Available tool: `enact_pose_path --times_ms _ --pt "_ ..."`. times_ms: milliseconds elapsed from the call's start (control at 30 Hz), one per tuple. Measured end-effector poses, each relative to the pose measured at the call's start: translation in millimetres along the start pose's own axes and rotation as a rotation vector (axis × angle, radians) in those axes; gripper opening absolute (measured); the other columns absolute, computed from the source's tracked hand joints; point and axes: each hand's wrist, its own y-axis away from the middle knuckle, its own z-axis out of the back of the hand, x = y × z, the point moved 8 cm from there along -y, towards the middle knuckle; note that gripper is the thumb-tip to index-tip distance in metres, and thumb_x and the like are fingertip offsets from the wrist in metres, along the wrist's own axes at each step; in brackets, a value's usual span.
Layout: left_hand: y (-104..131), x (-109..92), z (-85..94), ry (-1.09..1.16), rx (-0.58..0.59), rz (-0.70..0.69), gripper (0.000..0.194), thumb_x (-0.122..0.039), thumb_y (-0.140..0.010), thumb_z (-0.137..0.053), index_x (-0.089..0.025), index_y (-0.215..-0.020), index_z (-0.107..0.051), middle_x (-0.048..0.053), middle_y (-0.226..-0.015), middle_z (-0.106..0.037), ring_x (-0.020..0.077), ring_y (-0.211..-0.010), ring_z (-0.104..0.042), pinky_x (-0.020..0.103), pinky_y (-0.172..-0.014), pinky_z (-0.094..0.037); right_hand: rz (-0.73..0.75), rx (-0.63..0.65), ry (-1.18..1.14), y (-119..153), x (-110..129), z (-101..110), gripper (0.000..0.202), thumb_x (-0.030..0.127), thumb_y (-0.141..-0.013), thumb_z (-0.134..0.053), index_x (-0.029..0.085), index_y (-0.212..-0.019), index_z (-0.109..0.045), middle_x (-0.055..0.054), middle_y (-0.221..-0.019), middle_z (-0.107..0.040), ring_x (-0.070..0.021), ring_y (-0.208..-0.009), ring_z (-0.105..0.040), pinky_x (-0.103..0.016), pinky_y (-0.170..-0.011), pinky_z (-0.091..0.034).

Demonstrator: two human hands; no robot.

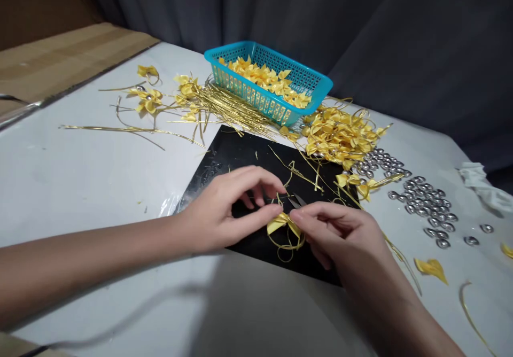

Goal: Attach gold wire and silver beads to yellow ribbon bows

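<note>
My left hand (234, 202) reaches in with curved fingers, its thumb tip against a yellow ribbon bow (278, 222) and its index fingertip beside thin gold cord ends. A loop of gold cord (290, 247) hangs below the bow. On the other side, my right hand (344, 234) pinches the bow's edge between thumb and forefinger. Narrow metal blades, seemingly small scissors (296, 201), stick out from this same hand; their handles are hidden in the palm. Both hands are above a black mat (256, 258) strewn with cord scraps.
Beyond the mat stands a blue basket (320, 87) of yellow ribbon pieces, with gold cords (236, 108) in front. Finished-looking bows (340, 132) are heaped at right, beside silvery beads (428, 202). More yellow bows (148, 100) lie left. A dark curtain (380, 41) hangs behind.
</note>
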Motion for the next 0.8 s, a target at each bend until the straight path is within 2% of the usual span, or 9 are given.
enact_pose_path --times_ms 67,133,267,400,600,733,800 --pt "-1 8 -11.5 0.165 0.123 0.116 0.01 -0.021 -0.082 -0.058 -0.014 -0.09 -0.061 0.001 -0.083 -0.062 0.0075 -0.071 -0.058 0.016 -0.064 -0.047 0.007 -0.023 -0.006 1 1 0 0.025 0.039 -0.067 -0.068 0.015 -0.062 -0.064 0.006 -0.04 -0.036 -0.0034 -0.037 -0.028 -0.018 -0.037 -0.016" --pt "0 18 -20.5 0.301 0.192 0.258 0.01 -0.023 -0.081 -0.06 -0.013 -0.084 -0.062 0.0 -0.077 -0.062 0.0071 -0.07 -0.057 0.015 -0.064 -0.047 0.009 -0.065 -0.011 3 2 3 0.024 0.039 -0.067 -0.069 0.015 -0.062 -0.065 0.007 -0.04 -0.035 -0.0032 -0.038 -0.026 -0.018 -0.037 -0.015" --pt "1 31 -25.7 0.489 0.191 0.436 0.01 -0.022 -0.077 -0.064 -0.012 -0.08 -0.061 -0.001 -0.07 -0.06 0.0062 -0.066 -0.055 0.015 -0.062 -0.044 -0.01 -0.031 0.005 6 3 0 0.026 0.04 -0.069 -0.066 0.015 -0.065 -0.065 0.005 -0.043 -0.039 -0.0039 -0.038 -0.029 -0.017 -0.037 -0.017" --pt "0 34 -21.9 0.536 0.151 0.495 0.006 -0.016 -0.075 -0.064 -0.011 -0.074 -0.06 -0.003 -0.064 -0.058 0.0055 -0.06 -0.052 0.016 -0.06 -0.043 0.039 -0.005 0.04 7 10 0 0.02 0.036 -0.069 -0.066 0.016 -0.07 -0.065 0.005 -0.045 -0.04 -0.0041 -0.038 -0.031 -0.017 -0.035 -0.022" --pt "-1 33 -25.1 0.566 0.185 0.504 0.005 -0.013 -0.079 -0.058 -0.012 -0.074 -0.057 -0.004 -0.061 -0.057 0.0059 -0.058 -0.053 0.017 -0.059 -0.041 0.183 -0.006 0.119 4 14 1 0.018 0.034 -0.07 -0.066 0.016 -0.069 -0.063 0.005 -0.048 -0.042 -0.0043 -0.038 -0.03 -0.018 -0.033 -0.023" --pt "1 38 -27.9 0.608 0.2 0.528 0.01 -0.016 -0.074 -0.066 -0.013 -0.078 -0.058 -0.003 -0.065 -0.06 0.0064 -0.06 -0.057 0.017 -0.06 -0.044 0.34 -0.037 0.168 5 20 2 0.015 0.031 -0.072 -0.065 0.016 -0.069 -0.064 0.005 -0.05 -0.042 -0.0052 -0.042 -0.03 -0.018 -0.036 -0.025" --pt "2 40 -28.7 0.638 0.203 0.55 0.015 -0.016 -0.069 -0.071 -0.013 -0.077 -0.058 -0.003 -0.066 -0.061 0.006 -0.06 -0.058 0.016 -0.06 -0.045 0.368 -0.06 0.202 5 22 3 0.014 0.029 -0.073 -0.064 0.016 -0.069 -0.064 0.005 -0.049 -0.04 -0.0054 -0.044 -0.03 -0.019 -0.039 -0.026"
